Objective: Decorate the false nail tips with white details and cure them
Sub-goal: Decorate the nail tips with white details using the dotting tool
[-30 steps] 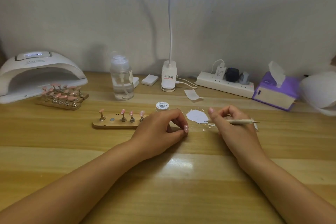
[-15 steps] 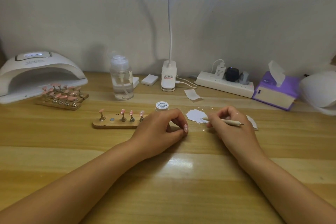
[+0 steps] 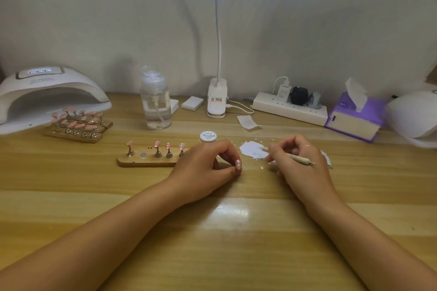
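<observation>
My left hand [image 3: 205, 165] rests on the table and pinches a pink false nail tip [image 3: 238, 164] on its small stand, the tip facing right. My right hand [image 3: 298, 163] grips a thin dotting tool [image 3: 299, 158]; its left end lies over the white paint patch [image 3: 253, 150]. A small white "Painted" jar [image 3: 208, 137] stands just behind my left hand. A wooden holder [image 3: 146, 160] to the left carries several pink tips on metal stands.
A white curing lamp [image 3: 47, 97] stands at the far left, with more wooden holders of pink tips [image 3: 78, 125] before it. Behind are a clear pump bottle [image 3: 156, 101], a clip lamp base [image 3: 217, 99], a power strip [image 3: 290, 107], a purple tissue box [image 3: 354, 118].
My right hand has swung the dotting tool leftward, bringing its end from beside the paint patch onto it. My left hand has stayed put with the nail tip.
</observation>
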`<state>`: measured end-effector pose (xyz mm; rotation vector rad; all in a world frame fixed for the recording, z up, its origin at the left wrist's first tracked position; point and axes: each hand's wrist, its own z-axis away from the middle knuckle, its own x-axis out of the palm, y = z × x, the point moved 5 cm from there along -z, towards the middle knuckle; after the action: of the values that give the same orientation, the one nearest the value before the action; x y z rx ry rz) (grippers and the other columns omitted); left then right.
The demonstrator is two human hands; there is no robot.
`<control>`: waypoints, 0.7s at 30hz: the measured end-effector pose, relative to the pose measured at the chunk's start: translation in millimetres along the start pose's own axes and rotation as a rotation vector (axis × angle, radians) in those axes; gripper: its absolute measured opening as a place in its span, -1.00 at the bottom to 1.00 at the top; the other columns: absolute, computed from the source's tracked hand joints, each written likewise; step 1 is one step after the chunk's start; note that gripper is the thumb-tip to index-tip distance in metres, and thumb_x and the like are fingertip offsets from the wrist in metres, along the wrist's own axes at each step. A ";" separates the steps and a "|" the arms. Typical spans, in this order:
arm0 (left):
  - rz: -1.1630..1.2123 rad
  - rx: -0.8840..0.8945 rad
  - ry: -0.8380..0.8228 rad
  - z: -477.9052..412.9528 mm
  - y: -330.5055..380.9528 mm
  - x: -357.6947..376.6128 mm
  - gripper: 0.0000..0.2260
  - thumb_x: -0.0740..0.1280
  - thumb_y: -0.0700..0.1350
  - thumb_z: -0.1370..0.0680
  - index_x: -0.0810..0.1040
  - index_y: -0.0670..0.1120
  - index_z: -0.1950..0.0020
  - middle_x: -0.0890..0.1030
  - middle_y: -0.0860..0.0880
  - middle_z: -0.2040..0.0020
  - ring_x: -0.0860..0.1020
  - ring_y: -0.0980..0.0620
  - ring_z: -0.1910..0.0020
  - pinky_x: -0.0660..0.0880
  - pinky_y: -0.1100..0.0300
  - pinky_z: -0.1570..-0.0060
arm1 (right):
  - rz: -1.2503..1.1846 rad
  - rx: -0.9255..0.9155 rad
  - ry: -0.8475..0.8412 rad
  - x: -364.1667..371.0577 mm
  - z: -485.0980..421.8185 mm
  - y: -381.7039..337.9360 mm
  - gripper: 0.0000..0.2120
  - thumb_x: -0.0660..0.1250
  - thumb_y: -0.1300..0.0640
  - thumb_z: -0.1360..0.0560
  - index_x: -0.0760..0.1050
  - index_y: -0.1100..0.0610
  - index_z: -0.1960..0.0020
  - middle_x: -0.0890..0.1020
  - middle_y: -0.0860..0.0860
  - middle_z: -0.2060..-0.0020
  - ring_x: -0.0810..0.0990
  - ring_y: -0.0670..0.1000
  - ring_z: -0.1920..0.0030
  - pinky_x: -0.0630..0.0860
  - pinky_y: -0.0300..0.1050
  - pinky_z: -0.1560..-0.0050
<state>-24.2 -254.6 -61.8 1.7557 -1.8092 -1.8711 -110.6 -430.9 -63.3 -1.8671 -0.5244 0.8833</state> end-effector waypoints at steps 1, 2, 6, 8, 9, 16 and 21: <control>0.004 -0.002 0.000 -0.2 -0.3 0.2 -0.84 0.45 -0.03 -0.50 0.53 0.19 0.19 0.64 0.26 0.08 0.47 0.26 0.42 0.30 0.29 0.33 | -0.082 0.014 0.029 -2.1 0.3 -0.3 -0.86 0.37 0.01 -0.56 0.49 0.07 0.09 0.72 -0.06 0.27 0.60 -0.15 0.39 0.48 -0.12 0.34; 0.008 -0.004 0.001 -0.3 -0.6 0.3 -0.85 0.45 -0.03 -0.50 0.53 0.18 0.19 0.65 0.25 0.08 0.47 0.26 0.42 0.29 0.30 0.34 | -0.153 0.023 0.049 -3.9 1.2 -1.7 -0.87 0.34 0.00 -0.59 0.47 0.05 0.05 0.73 -0.07 0.24 0.61 -0.13 0.40 0.49 -0.14 0.39; 0.018 0.005 0.012 -0.9 -1.3 -0.5 -0.85 0.45 -0.05 -0.51 0.53 0.17 0.17 0.65 0.21 0.09 0.46 0.25 0.43 0.28 0.36 0.35 | -0.260 -0.028 0.049 -7.1 7.6 -18.9 -0.89 0.30 -0.03 -0.61 0.48 0.00 0.00 0.73 -0.08 0.19 0.65 -0.06 0.36 0.53 -0.23 0.45; 0.024 0.011 0.019 -1.2 -1.5 -1.1 -0.85 0.45 -0.07 -0.52 0.54 0.16 0.15 0.65 0.20 0.09 0.45 0.24 0.43 0.30 0.36 0.33 | -0.314 -0.006 0.022 -3.4 12.5 -25.0 -0.84 0.35 -0.03 -0.57 0.52 0.06 0.06 0.71 -0.03 0.31 0.58 -0.10 0.43 0.48 -0.27 0.48; 0.021 0.014 0.022 -1.3 -1.4 -1.5 -0.85 0.44 -0.07 -0.52 0.53 0.16 0.15 0.65 0.21 0.09 0.45 0.24 0.43 0.30 0.38 0.33 | -0.363 0.034 -0.005 1.0 15.7 -26.3 -0.81 0.36 -0.02 -0.56 0.52 0.10 0.08 0.67 0.00 0.38 0.53 -0.11 0.47 0.45 -0.29 0.51; -0.034 0.019 0.020 -0.8 0.4 -1.6 -0.85 0.44 -0.09 -0.50 0.53 0.15 0.17 0.57 0.34 0.23 0.47 0.25 0.41 0.26 0.38 0.37 | -0.360 0.146 -0.160 24.3 31.5 -23.8 -0.83 0.38 0.20 -0.53 0.40 0.18 0.15 0.68 0.10 0.41 0.58 -0.07 0.45 0.48 -0.28 0.44; -0.033 0.025 0.029 -0.6 1.9 -2.1 -0.83 0.44 -0.09 -0.50 0.52 0.15 0.18 0.61 0.27 0.19 0.48 0.24 0.41 0.26 0.34 0.36 | -0.277 0.159 -0.177 25.9 31.3 -19.6 -0.82 0.35 0.24 -0.43 0.36 0.14 0.27 0.66 0.14 0.44 0.55 -0.04 0.48 0.48 -0.10 0.36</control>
<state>-24.3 -254.3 -58.9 1.8223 -1.8124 -1.8329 -117.4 -386.3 -63.1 -1.5368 -0.7778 0.8798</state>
